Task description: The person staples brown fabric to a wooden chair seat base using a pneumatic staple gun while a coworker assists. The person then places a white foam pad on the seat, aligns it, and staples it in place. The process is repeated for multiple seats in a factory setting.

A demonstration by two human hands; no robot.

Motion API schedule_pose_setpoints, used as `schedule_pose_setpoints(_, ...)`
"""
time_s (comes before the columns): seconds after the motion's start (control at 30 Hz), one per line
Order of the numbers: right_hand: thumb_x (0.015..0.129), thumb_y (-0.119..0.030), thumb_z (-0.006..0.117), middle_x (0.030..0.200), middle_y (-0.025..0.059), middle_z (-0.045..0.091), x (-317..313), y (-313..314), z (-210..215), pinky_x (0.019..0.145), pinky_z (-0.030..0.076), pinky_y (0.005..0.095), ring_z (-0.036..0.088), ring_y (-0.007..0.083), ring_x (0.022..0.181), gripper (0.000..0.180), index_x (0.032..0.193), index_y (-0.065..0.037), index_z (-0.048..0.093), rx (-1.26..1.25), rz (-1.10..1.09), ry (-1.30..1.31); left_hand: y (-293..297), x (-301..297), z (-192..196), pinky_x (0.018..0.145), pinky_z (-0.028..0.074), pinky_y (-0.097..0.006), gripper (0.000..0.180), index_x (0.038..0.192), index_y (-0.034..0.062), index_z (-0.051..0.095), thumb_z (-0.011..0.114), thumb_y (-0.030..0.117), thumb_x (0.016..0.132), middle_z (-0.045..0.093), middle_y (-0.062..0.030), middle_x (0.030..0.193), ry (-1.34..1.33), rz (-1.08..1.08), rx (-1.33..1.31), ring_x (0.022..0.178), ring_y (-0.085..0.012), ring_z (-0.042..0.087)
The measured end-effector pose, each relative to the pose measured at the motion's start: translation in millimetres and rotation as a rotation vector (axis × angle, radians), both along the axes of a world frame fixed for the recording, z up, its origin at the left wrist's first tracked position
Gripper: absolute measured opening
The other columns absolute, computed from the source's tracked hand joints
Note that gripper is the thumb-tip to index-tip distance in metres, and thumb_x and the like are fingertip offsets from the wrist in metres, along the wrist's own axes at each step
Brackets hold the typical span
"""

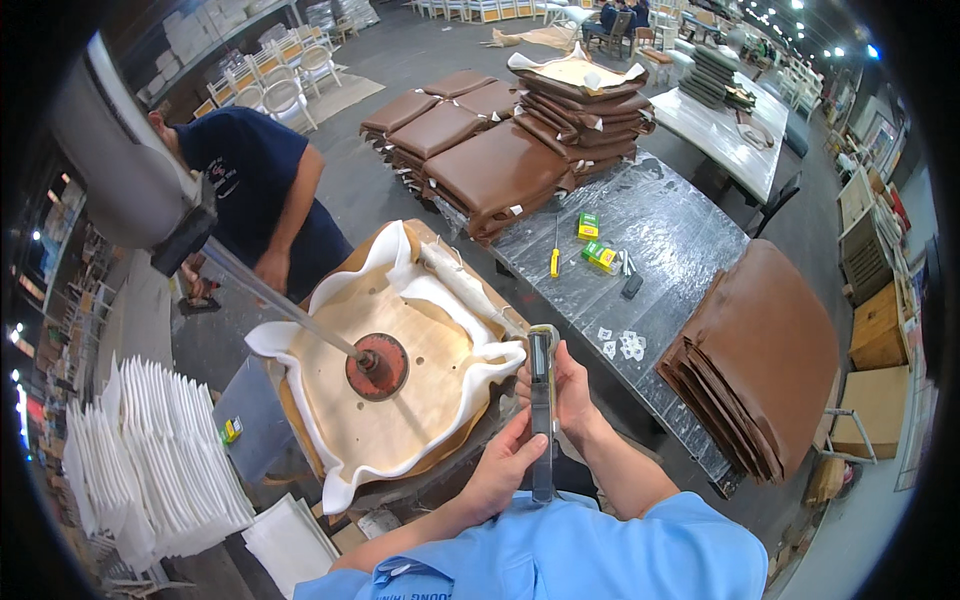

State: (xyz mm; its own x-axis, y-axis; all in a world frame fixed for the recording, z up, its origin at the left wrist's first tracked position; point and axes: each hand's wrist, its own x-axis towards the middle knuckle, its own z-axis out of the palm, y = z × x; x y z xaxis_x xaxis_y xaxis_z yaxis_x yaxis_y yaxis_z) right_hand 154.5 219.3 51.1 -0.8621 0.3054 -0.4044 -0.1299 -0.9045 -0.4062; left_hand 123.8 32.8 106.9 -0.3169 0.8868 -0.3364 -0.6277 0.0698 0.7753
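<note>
In front of my chest I hold a staple gun (542, 400), a long, narrow, dark and silver tool seen end-on. My right hand (572, 392) wraps its far part from the right. Lower down, my left hand (507, 455) grips it from the left, thumb against its side. Just left of my hands lies a chair seat with a pale wooden board (330, 330), white padding (385, 472) folded up around its edges. A red round press foot (378, 366) on a metal rod bears down on the board's middle.
A co-worker (260, 170) in dark blue stands beyond the seat at left. White padding sheets (160, 460) are stacked at left. The plastic-covered table (680, 220) carries green-yellow boxes (600, 256), a yellow screwdriver (555, 262), brown covers (770, 350) and brown seats (500, 170).
</note>
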Motion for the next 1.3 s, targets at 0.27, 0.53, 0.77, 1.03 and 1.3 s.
schedule_pose_setpoints(0.27,0.107,-0.076,0.049,0.079,0.0024,0.054,-10,-10,-2,0.062,0.046,0.0350,0.050,0.0185,0.067,0.068,0.098,-0.011,0.066,0.103,-0.002,-0.016,-3,10,5,0.113,0.045,-0.045,0.076,0.161,-0.0026,0.040,0.077,0.017,0.098,0.061,-0.0209,0.136,0.965,0.167,-0.054,0.126,-0.0351,0.059)
schedule_pose_setpoints(0.53,0.112,-0.067,0.051,0.083,0.0012,0.070,19,-25,14,0.060,0.054,0.0278,0.066,0.0125,0.068,0.059,0.123,-0.012,0.069,0.273,0.027,-0.146,8,2,2,0.088,0.059,-0.046,0.054,0.148,-0.0015,0.047,0.070,0.018,0.104,0.073,-0.0192,0.112,0.805,0.287,-0.119,0.101,-0.0362,0.076)
schedule_pose_setpoints(0.77,0.098,-0.051,0.081,0.085,0.0089,0.073,68,8,43,0.065,0.060,0.0376,0.071,0.0226,0.073,0.053,0.122,-0.005,0.069,0.639,0.013,-0.084,10,-17,5,0.108,0.049,-0.047,0.059,0.155,0.0002,0.048,0.071,0.022,0.105,0.068,-0.0205,0.128,0.833,0.169,0.234,0.124,-0.0378,0.065)
schedule_pose_setpoints(1.03,0.088,-0.021,0.095,0.131,0.0077,0.070,86,4,108,0.107,0.052,0.0359,0.066,0.0199,0.121,0.077,0.152,-0.004,0.056,1.494,0.281,-0.245,-90,-53,-63,0.116,0.041,-0.058,0.058,0.140,0.0129,0.070,0.087,0.035,0.088,0.058,-0.0210,0.147,1.692,0.010,-0.292,0.140,-0.0421,0.052)
schedule_pose_setpoints(1.3,0.091,-0.017,0.092,0.138,0.0122,0.075,61,-30,31,0.112,0.053,0.0363,0.070,0.0184,0.126,0.069,0.152,-0.002,0.062,1.303,0.467,-0.433,-53,-83,-93,0.115,0.035,-0.064,0.038,0.125,0.0155,0.073,0.083,0.031,0.091,0.054,-0.0217,0.141,1.830,0.068,-0.477,0.140,-0.0426,0.046)
